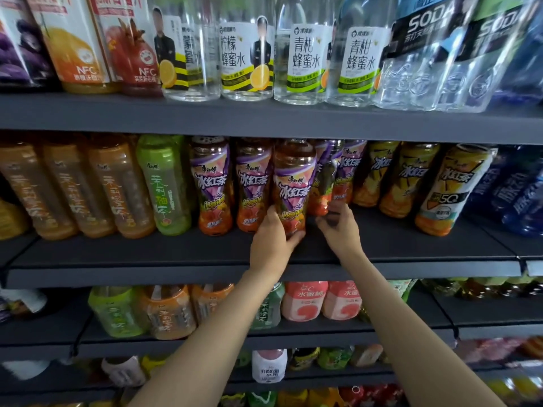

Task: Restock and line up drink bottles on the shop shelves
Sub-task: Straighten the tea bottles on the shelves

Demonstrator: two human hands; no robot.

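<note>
Purple-labelled tea bottle gripped by left hand; right hand pinches its neighbour

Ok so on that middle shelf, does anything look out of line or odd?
Yes. The purple-label tea bottle gripped by the left hand stands forward of its row. Behind it, the right hand touches a bottle set further back and turned, so its label doesn't face front. Nothing looks spilled or damaged.
</note>
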